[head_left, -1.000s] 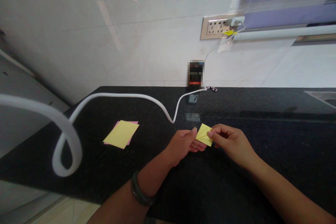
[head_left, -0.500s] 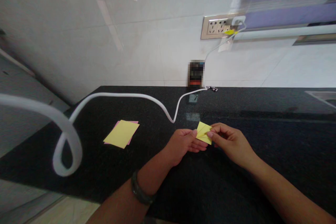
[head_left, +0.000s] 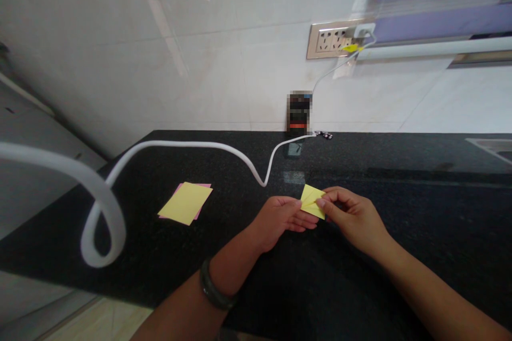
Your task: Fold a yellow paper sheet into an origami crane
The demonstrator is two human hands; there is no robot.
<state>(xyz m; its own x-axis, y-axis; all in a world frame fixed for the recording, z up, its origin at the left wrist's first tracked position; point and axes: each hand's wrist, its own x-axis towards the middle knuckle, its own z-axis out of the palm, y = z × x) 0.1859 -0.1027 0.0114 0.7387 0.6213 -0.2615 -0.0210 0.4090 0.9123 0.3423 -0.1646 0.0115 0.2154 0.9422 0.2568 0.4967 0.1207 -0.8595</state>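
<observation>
A small piece of yellow paper (head_left: 312, 198) with fold lines is held between my two hands above the dark counter. My left hand (head_left: 279, 218) grips its left edge, the thumb on top and the other fingers stretched out underneath. On the right side, my right hand (head_left: 352, 213) pinches the paper between thumb and fingers. Further left on the counter lies a flat yellow sheet (head_left: 185, 203), turned askew on top of a pink sheet (head_left: 205, 186) whose corners stick out.
A thick white cable (head_left: 192, 144) runs across the black counter (head_left: 160, 266) and loops up at the left. A pixelated dark device (head_left: 299, 112) leans on the wall below a socket panel (head_left: 330, 40) with a white charger (head_left: 363, 31). A sink edge (head_left: 490, 144) shows at right.
Both hands and the folded paper have shifted very slightly to the right. The grip on the paper stays the same, and the loose sheets have not moved.
</observation>
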